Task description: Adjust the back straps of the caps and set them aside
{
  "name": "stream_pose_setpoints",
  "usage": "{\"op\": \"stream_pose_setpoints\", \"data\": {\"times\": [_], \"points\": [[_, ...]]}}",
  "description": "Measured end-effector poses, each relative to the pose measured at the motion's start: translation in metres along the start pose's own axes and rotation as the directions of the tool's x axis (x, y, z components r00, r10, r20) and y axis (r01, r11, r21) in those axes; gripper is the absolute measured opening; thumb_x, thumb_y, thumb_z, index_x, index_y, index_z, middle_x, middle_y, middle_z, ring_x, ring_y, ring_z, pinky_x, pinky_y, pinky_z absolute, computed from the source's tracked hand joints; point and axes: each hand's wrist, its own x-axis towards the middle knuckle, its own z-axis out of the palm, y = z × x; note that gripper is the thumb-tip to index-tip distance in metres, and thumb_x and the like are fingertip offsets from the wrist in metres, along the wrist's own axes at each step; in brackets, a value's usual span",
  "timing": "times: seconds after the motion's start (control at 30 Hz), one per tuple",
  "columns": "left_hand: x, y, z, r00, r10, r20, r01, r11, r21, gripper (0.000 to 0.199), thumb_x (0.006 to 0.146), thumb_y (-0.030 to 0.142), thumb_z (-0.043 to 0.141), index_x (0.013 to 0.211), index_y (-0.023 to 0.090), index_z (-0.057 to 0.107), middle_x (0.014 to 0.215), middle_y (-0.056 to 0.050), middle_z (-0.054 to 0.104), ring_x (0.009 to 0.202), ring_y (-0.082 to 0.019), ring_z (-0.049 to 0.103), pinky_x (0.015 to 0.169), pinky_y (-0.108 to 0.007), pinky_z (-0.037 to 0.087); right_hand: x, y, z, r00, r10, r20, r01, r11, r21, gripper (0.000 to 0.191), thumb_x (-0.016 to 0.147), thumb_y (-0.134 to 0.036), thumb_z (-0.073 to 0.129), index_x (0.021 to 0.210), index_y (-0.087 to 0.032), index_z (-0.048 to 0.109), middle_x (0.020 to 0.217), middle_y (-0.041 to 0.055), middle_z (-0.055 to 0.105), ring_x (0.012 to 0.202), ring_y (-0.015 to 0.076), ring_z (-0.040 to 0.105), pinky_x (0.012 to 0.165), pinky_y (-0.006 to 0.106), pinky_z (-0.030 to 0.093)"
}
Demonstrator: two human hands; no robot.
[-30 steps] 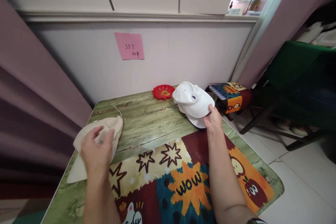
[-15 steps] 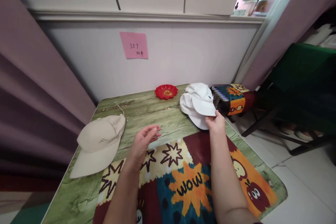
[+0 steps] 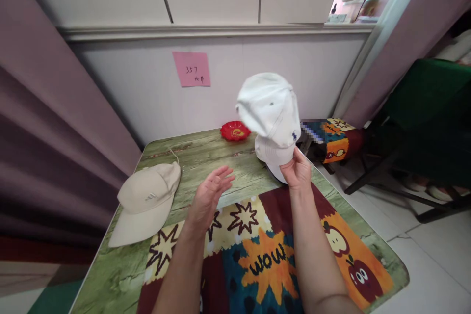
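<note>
A white baseball cap (image 3: 270,105) with a small dark logo is tilted up off the table, its crown raised and its brim toward me. My right hand (image 3: 297,170) is closed on that brim. Below and behind it, a second pale cap (image 3: 262,151) rests on the table, partly hidden by the raised one. My left hand (image 3: 213,187) hovers over the table with fingers stretched, holding nothing. A beige cap (image 3: 149,201) with a striped logo lies at the left, its brim toward the near left.
The green wood-patterned table (image 3: 198,149) carries a colourful "WOW" mat (image 3: 265,265) at its near side. A red scalloped dish (image 3: 235,131) sits at the back edge. To the right stand a covered stool (image 3: 336,140) and a green chair (image 3: 430,103).
My right hand has lifted the upper white cap from the stack and tipped its crown upward. My left hand has shifted slightly right and up, its fingers opening.
</note>
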Motion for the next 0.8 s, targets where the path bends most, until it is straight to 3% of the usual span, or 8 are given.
{"op": "stream_pose_setpoints", "data": {"times": [0.07, 0.13, 0.27, 0.43, 0.5, 0.6, 0.7, 0.8], "points": [[0.004, 0.01, 0.01, 0.998, 0.014, 0.054, -0.007, 0.991, -0.131, 0.073, 0.073, 0.069, 0.068, 0.125, 0.018, 0.063, 0.136, -0.018, 0.059, 0.126, -0.034, 0.056, 0.104, -0.046, 0.044, -0.008, 0.01, 0.005, 0.997, 0.073, 0.006, -0.073, 0.997, -0.025, 0.024, 0.085, -0.018, 0.054, 0.104, -0.018, 0.07, 0.098, 0.0018, 0.077, 0.1, 0.0153, 0.07, 0.096, 0.034, 0.055], [0.008, 0.024, 0.016, 0.999, 0.044, 0.003, -0.041, 0.96, -0.278, 0.072, 0.076, 0.071, 0.062, 0.124, 0.018, 0.063, 0.133, -0.017, 0.062, 0.13, -0.033, 0.053, 0.104, -0.046, 0.046, -0.018, 0.023, 0.008, 0.988, 0.153, 0.006, -0.153, 0.987, -0.052, 0.026, 0.081, -0.017, 0.056, 0.103, -0.017, 0.07, 0.099, 0.0023, 0.077, 0.098, 0.017, 0.071, 0.095, 0.035, 0.055], [0.016, 0.055, 0.016, 0.953, 0.027, -0.301, -0.172, 0.868, -0.465, 0.03, 0.091, 0.035, 0.062, 0.116, 0.02, 0.066, 0.121, -0.008, 0.071, 0.127, -0.022, 0.056, 0.101, -0.034, 0.05, -0.038, 0.049, -0.004, 0.946, 0.318, 0.062, -0.311, 0.946, -0.097, 0.031, 0.074, -0.017, 0.056, 0.101, -0.017, 0.07, 0.1, 0.0029, 0.077, 0.095, 0.0181, 0.071, 0.09, 0.032, 0.057], [0.02, 0.082, 0.009, 0.92, 0.033, -0.391, -0.24, 0.836, -0.494, 0.013, 0.088, 0.014, 0.063, 0.099, 0.014, 0.07, 0.098, -0.006, 0.076, 0.093, -0.015, 0.07, 0.089, -0.025, 0.055, -0.051, 0.074, -0.027, 0.876, 0.474, 0.089, -0.436, 0.857, -0.274, 0.034, 0.062, -0.012, 0.059, 0.093, -0.021, 0.069, 0.083, -0.0026, 0.075, 0.072, 0.0138, 0.067, 0.068, 0.024, 0.056], [0.02, 0.086, 0.01, 0.931, 0.088, -0.354, -0.251, 0.86, -0.445, 0.01, 0.083, 0.014, 0.07, 0.093, 0.013, 0.071, 0.091, -0.005, 0.076, 0.082, -0.013, 0.07, 0.081, -0.021, 0.055, -0.05, 0.081, -0.027, 0.891, 0.447, 0.086, -0.37, 0.821, -0.435, 0.031, 0.061, -0.012, 0.062, 0.09, -0.02, 0.069, 0.08, -0.0023, 0.074, 0.071, 0.0141, 0.066, 0.069, 0.025, 0.055], [0.02, 0.083, 0.013, 0.968, 0.176, -0.18, -0.223, 0.931, -0.29, 0.021, 0.073, 0.024, 0.081, 0.087, 0.013, 0.071, 0.08, -0.003, 0.074, 0.068, -0.012, 0.067, 0.067, -0.02, 0.053, -0.038, 0.085, -0.017, 0.962, 0.262, 0.08, -0.148, 0.745, -0.65, 0.037, 0.062, -0.019, 0.07, 0.099, -0.019, 0.069, 0.1, 0.0047, 0.075, 0.095, 0.0218, 0.067, 0.087, 0.034, 0.053], [0.014, 0.072, 0.012, 0.991, 0.137, -0.011, -0.137, 0.989, -0.048, 0.027, 0.066, 0.025, 0.085, 0.087, 0.015, 0.07, 0.075, 0.0, 0.071, 0.061, -0.009, 0.061, 0.059, -0.019, 0.048, -0.022, 0.074, -0.007, 0.987, 0.147, 0.06, -0.062, 0.704, -0.707, 0.049, 0.06, -0.024, 0.075, 0.108, -0.017, 0.067, 0.118, 0.0095, 0.07, 0.114, 0.0261, 0.06, 0.101, 0.038, 0.045], [0.006, 0.059, 0.008, 0.995, 0.099, 0.017, -0.1, 0.985, 0.14, 0.026, 0.07, 0.03, 0.082, 0.085, 0.016, 0.068, 0.075, 0.001, 0.068, 0.062, -0.009, 0.058, 0.059, -0.018, 0.045, -0.018, 0.048, 0.007, 0.993, 0.106, 0.052, -0.035, 0.683, -0.73, 0.045, 0.07, -0.037, 0.071, 0.108, -0.015, 0.065, 0.112, 0.0116, 0.07, 0.109, 0.026, 0.063, 0.1, 0.042, 0.045]]}}
